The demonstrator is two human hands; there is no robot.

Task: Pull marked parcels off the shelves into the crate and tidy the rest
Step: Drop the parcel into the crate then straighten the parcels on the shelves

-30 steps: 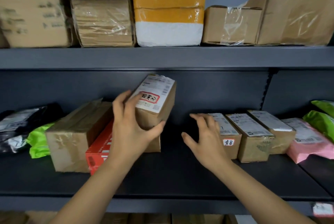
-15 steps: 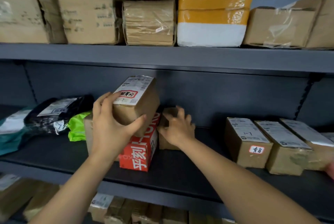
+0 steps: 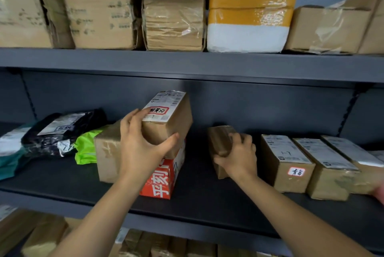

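Head view of a dark grey middle shelf (image 3: 199, 196). The left hand (image 3: 143, 150) grips a small labelled box (image 3: 172, 123), fingers curled over its near top edge and thumb pressed against its front face. The box is tilted and sits above a red carton (image 3: 164, 180); contact between the two cannot be judged. Its white shipping label carries a red-bordered sticker (image 3: 159, 110). The right hand (image 3: 239, 153) grips a taped brown parcel (image 3: 219, 138), fingers wrapped over its right side, with the parcel standing on the shelf between the red carton and a row of three labelled boxes. The nearest box of the row (image 3: 284, 165) bears a red-bordered sticker on its front. Left of the red carton stand a plain brown box (image 3: 107, 153), a green bag (image 3: 87, 146), a black bag (image 3: 60, 132) and a teal bag (image 3: 10, 157). On the upper shelf (image 3: 187, 63) are cardboard boxes and a white foam box (image 3: 249, 34) with orange tape around it.
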